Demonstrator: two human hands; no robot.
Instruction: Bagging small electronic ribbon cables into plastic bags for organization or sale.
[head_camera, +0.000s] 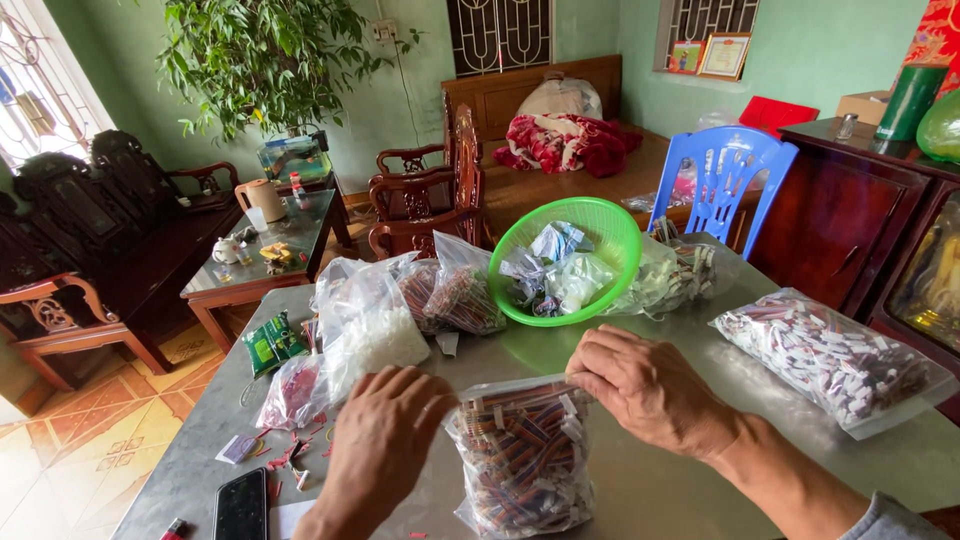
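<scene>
On the grey table (700, 400), a clear bag of striped wire pieces (525, 460) lay near the front edge, clear of the green basket (610, 235). The right hand (650, 385) pinched its top corner; the left hand (385, 440) steadied its side, fingers closed on plastic.

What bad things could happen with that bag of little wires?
1. Both hands, left hand and right hand, are at the top of the wire bag. It looks very full, so if it opens or tears, wires may spill over the table.
2. The phone lies close to the table edge by the left arm; a nudge might knock it to the floor.
</scene>
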